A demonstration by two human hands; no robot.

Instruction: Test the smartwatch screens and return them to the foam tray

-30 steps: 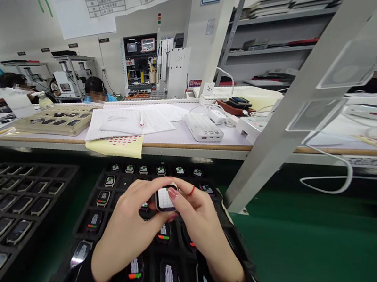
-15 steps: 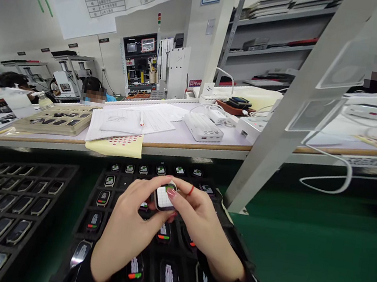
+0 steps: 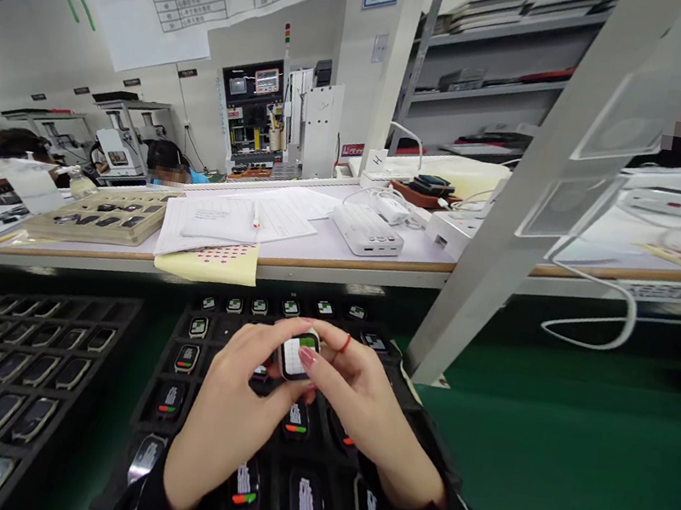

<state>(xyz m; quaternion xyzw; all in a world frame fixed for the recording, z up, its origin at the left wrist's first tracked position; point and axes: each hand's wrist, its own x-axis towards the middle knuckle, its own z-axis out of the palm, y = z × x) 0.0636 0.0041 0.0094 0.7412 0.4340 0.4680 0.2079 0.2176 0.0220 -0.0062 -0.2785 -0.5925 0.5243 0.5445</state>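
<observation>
Both my hands hold a square smartwatch body (image 3: 297, 358) up over a black foam tray (image 3: 166, 345), pinching its edges with my fingertips. Its screen shows a white grid with a green band along the top. My left hand (image 3: 231, 397) grips the near-left side, and my right hand (image 3: 365, 405), with a red band on one finger, holds the right side. Several other watches lie in the tray's pockets below, their screens lit with white, red and green marks. My hands hide the tray's middle pockets.
A second black tray (image 3: 8, 349) of watches lies to the left. A white post (image 3: 535, 208) rises diagonally at right, above a green floor (image 3: 565, 472). Behind, a white bench (image 3: 305, 236) holds papers, a yellow dotted sheet and white devices. A co-worker (image 3: 167, 163) sits further back.
The watch has tilted slightly in my fingers, showing more of the green band at the top of its screen. A blue-sleeved person at far left has moved out of view.
</observation>
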